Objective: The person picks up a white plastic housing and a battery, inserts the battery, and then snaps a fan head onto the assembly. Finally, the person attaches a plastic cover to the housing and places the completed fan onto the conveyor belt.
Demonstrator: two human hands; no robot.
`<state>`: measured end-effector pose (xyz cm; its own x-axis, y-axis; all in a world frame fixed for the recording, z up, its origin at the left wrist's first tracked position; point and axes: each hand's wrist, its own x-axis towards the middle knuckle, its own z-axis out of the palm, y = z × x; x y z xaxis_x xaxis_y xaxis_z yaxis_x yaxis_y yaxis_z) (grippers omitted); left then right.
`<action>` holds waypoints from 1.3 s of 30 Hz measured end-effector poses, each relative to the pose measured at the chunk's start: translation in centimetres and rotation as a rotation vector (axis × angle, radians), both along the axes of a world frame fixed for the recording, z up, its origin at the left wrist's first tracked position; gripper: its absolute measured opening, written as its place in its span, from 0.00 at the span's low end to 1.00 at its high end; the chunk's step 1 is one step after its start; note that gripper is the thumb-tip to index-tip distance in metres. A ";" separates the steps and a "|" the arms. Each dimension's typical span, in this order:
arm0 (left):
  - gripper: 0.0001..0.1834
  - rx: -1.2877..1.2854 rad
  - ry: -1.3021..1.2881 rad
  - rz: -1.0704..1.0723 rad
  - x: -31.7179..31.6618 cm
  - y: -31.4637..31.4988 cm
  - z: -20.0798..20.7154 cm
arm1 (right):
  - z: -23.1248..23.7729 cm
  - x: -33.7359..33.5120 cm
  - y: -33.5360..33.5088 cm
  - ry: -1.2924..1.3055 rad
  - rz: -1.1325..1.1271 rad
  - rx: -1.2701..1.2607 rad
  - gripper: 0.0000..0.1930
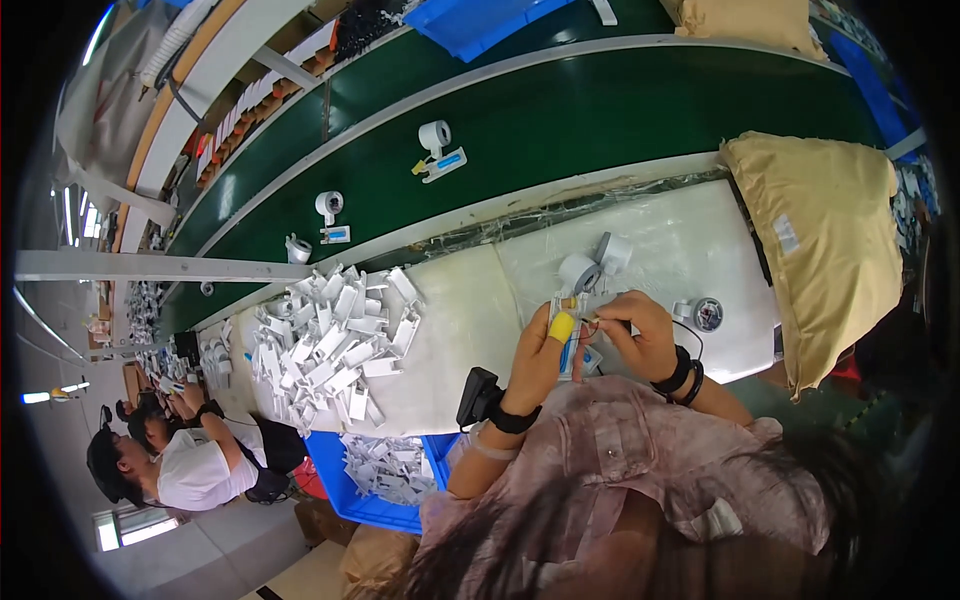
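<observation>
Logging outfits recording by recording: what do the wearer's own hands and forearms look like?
The left hand has a smooth yellow tubular cover on one digit and a black wrist strap with a black boxy device. The right hand has black bands around its wrist. The mottled pink fabric shirt's sleeves end above both wrists.

2 grips (535, 368) (648, 335), 3 rd. bench units (578, 275) (615, 252) (707, 314)

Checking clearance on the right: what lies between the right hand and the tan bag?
In the head view, a white part with a round, dark-faced head lies on the worktop between the right hand and the tan bag.
</observation>
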<state>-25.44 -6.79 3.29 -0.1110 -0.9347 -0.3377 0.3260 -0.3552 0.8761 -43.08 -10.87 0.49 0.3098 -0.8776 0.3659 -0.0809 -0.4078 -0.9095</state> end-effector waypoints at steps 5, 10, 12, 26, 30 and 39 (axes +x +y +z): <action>0.18 -0.053 -0.077 0.031 -0.1 0.1 -0.3 | 0.0 0.3 -0.7 -0.014 -0.029 -0.130 0.08; 0.18 -0.036 -0.164 0.011 -0.1 -0.2 0.2 | -0.1 0.5 -0.6 0.009 -0.025 -0.067 0.09; 0.20 -0.048 -0.148 0.037 -0.1 -0.5 0.1 | -0.4 0.6 -0.7 0.017 -0.013 -0.059 0.09; 0.26 -0.074 -0.219 -0.022 -0.5 0.4 0.1 | -1.0 0.8 -0.2 0.021 -0.088 -0.252 0.13; 0.27 -0.107 -0.292 -0.010 -0.7 0.8 -0.2 | -0.9 0.6 0.0 0.018 -0.091 -0.267 0.13; 0.27 -0.104 -0.348 -0.044 -1.1 1.0 0.2 | -1.0 0.2 0.4 0.003 -0.059 -0.258 0.11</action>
